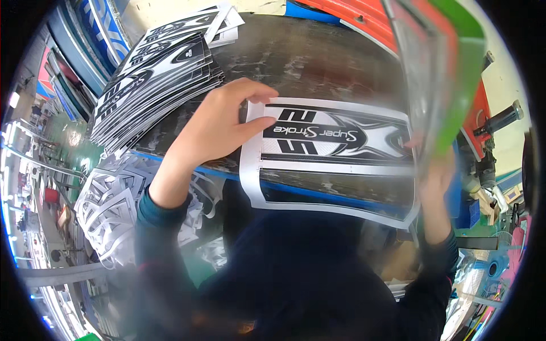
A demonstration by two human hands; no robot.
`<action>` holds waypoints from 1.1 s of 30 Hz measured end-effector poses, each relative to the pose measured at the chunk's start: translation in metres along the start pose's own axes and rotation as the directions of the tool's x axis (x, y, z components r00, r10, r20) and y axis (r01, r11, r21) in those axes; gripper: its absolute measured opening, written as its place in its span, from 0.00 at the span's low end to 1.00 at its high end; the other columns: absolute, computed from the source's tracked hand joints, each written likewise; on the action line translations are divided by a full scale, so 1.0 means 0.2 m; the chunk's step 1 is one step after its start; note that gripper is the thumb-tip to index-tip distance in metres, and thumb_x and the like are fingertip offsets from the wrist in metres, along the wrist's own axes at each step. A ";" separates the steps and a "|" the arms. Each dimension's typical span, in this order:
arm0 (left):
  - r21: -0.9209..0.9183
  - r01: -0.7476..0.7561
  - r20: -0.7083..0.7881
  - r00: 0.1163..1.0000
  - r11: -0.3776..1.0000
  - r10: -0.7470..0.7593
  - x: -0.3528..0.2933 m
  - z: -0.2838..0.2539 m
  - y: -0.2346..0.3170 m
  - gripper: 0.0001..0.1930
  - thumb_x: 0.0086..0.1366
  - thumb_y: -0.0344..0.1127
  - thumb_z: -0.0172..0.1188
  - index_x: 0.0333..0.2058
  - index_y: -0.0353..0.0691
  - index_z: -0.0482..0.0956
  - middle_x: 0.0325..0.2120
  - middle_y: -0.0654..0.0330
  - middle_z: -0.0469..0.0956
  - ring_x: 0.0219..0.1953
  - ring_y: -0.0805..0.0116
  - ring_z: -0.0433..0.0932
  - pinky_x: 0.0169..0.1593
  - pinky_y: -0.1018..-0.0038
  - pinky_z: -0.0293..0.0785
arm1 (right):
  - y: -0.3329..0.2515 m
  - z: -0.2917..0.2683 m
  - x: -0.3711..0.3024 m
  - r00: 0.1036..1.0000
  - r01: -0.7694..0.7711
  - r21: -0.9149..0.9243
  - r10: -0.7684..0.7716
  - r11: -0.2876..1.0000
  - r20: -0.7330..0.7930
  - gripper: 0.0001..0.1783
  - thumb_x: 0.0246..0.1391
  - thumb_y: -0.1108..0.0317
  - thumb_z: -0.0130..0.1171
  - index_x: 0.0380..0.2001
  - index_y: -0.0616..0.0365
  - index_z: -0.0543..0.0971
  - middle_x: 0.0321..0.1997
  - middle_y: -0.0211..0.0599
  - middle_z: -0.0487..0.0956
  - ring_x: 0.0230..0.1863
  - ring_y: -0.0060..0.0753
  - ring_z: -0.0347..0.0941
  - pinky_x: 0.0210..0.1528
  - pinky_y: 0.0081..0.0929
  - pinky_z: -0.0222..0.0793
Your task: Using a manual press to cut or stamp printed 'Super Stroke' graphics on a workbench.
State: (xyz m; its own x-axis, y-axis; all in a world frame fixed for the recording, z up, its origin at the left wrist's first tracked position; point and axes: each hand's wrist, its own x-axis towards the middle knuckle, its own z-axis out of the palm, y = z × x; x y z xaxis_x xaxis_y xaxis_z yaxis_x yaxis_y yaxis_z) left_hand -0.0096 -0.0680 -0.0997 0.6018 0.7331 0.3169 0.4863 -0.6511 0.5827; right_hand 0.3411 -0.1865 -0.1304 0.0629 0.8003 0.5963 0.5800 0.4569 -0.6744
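A printed black-and-white sheet (pixel 335 133) lies on the dark worktable (pixel 296 62) in front of me. A white cut-out border (pixel 313 208) is joined with it or lies against it, and hangs over the table's near edge. My left hand (pixel 222 116) is open at the sheet's left end, thumb and forefinger apart, the thumb over the print. At the sheet's right end is my right hand (pixel 437 173), blurred and partly covered by an upright panel (pixel 435 74) with clear, red and green parts. Whether its fingers grip the panel or the sheet is hidden.
A fanned stack of similar printed sheets (pixel 153 85) stands at the table's far left. Below the left edge hangs a heap of white paper offcuts (pixel 116 204). Red machine parts (pixel 364 17) border the far right, with a dark-handled knob (pixel 503 118) sticking out.
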 end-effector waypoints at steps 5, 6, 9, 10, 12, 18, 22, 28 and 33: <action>0.099 -0.014 0.122 0.993 0.995 0.002 0.12 0.05 0.02 0.21 0.49 0.34 0.70 0.43 0.37 0.78 0.38 0.56 0.79 0.38 0.63 0.75 0.44 0.71 0.71 | 0.04 -0.02 -0.03 0.978 -0.095 0.119 0.115 0.988 -0.172 0.47 0.55 0.28 0.44 0.45 0.72 0.72 0.40 0.46 0.76 0.37 0.32 0.74 0.43 0.30 0.66; 0.066 -0.002 0.136 0.991 0.998 -0.007 0.13 0.05 0.02 0.20 0.49 0.35 0.70 0.42 0.36 0.78 0.36 0.55 0.79 0.35 0.63 0.75 0.43 0.72 0.71 | 0.05 -0.02 -0.03 0.984 -0.090 0.113 0.106 0.990 -0.144 0.47 0.55 0.28 0.43 0.45 0.72 0.72 0.40 0.46 0.76 0.36 0.32 0.74 0.43 0.30 0.66; 0.044 0.115 0.236 0.964 0.992 -0.122 0.15 0.03 0.04 0.20 0.49 0.34 0.69 0.41 0.34 0.78 0.36 0.53 0.78 0.34 0.61 0.75 0.44 0.71 0.70 | 0.07 -0.03 -0.03 0.979 -0.054 0.225 0.096 0.973 -0.179 0.47 0.56 0.29 0.43 0.45 0.73 0.72 0.40 0.46 0.77 0.35 0.32 0.74 0.44 0.30 0.67; 0.059 0.117 0.246 0.961 0.991 -0.128 0.15 0.03 0.05 0.18 0.50 0.33 0.69 0.39 0.32 0.78 0.34 0.52 0.78 0.35 0.59 0.76 0.44 0.70 0.71 | 0.07 -0.03 -0.03 0.978 -0.058 0.214 0.099 0.975 -0.184 0.47 0.56 0.29 0.43 0.45 0.73 0.71 0.40 0.47 0.77 0.35 0.33 0.74 0.44 0.30 0.67; 0.059 0.034 0.214 0.976 0.998 -0.046 0.14 0.05 0.07 0.17 0.50 0.31 0.68 0.39 0.31 0.77 0.34 0.51 0.78 0.37 0.58 0.76 0.45 0.70 0.71 | 0.08 -0.04 -0.04 0.967 -0.042 0.243 0.102 0.969 -0.236 0.47 0.55 0.29 0.43 0.45 0.73 0.71 0.40 0.48 0.77 0.37 0.34 0.75 0.44 0.31 0.67; -0.199 -0.170 0.167 0.964 0.965 0.205 0.07 0.09 0.11 0.09 0.50 0.21 0.64 0.33 0.32 0.79 0.48 0.47 0.78 0.49 0.56 0.79 0.51 0.66 0.73 | 0.11 -0.02 -0.04 0.961 0.060 0.316 0.031 0.947 -0.274 0.45 0.56 0.29 0.43 0.44 0.71 0.72 0.39 0.46 0.77 0.39 0.33 0.74 0.45 0.31 0.68; -0.421 -0.157 0.255 0.925 0.893 0.283 0.02 0.08 0.07 0.10 0.51 0.16 0.60 0.34 0.33 0.79 0.42 0.48 0.81 0.46 0.61 0.80 0.48 0.71 0.73 | 0.10 -0.02 -0.03 0.956 0.045 0.293 0.044 0.955 -0.291 0.45 0.56 0.29 0.41 0.41 0.69 0.73 0.36 0.44 0.77 0.37 0.32 0.73 0.44 0.30 0.68; -0.644 0.172 -0.006 0.973 0.745 -0.230 -0.03 0.10 0.02 0.05 0.64 0.22 0.55 0.39 0.31 0.74 0.33 0.62 0.79 0.34 0.79 0.76 0.40 0.80 0.72 | 0.12 -0.02 -0.03 0.947 0.068 0.288 0.029 0.955 -0.320 0.45 0.56 0.29 0.42 0.42 0.70 0.73 0.37 0.44 0.77 0.37 0.30 0.73 0.42 0.30 0.69; -0.585 0.235 0.028 0.963 0.776 -0.270 -0.02 0.13 0.02 0.09 0.62 0.22 0.57 0.41 0.29 0.75 0.34 0.61 0.80 0.36 0.79 0.76 0.41 0.81 0.72 | 0.12 -0.04 -0.02 0.924 0.074 0.369 0.076 0.927 -0.376 0.43 0.58 0.32 0.42 0.44 0.70 0.72 0.39 0.46 0.75 0.37 0.32 0.72 0.41 0.31 0.69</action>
State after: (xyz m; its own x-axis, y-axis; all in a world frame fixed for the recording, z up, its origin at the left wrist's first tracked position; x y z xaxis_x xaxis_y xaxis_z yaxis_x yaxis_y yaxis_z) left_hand 0.0061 -0.0783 -0.1185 0.4661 0.8756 0.1267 0.1482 -0.2184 0.9645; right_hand 0.3608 -0.1819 -0.1458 0.4073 0.6280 0.6631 0.2424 0.6257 -0.7414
